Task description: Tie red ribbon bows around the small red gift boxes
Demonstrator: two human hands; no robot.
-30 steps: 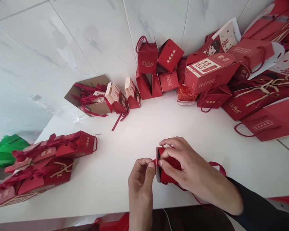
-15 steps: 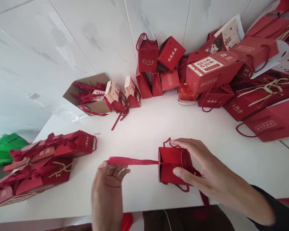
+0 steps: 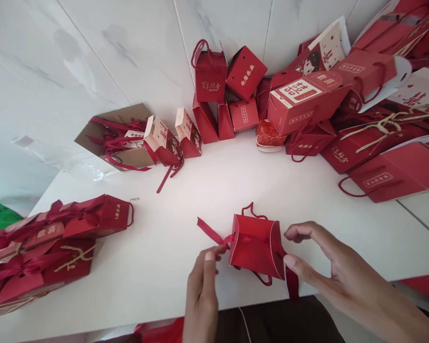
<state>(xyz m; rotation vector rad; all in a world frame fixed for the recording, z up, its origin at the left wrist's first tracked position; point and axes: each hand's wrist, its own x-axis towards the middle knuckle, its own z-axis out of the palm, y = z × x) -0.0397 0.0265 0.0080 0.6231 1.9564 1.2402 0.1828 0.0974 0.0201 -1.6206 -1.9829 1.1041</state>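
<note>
Small red box (image 3: 255,245) on counter (image 3: 236,190): ribbon (image 3: 210,232) is pinched in the left hand (image 3: 202,290); the right hand (image 3: 339,274) is held with fingers released beside it. Unsteadied, the box could be dragged by ribbon tension.

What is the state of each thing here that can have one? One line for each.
Small red paper gift box, lying on its side.
Red fabric ribbon, untied, pinched by left hand.
Right hand, open, thumb touching the box.
Brown cardboard carton, tipped over, open, ribbons inside.
</note>
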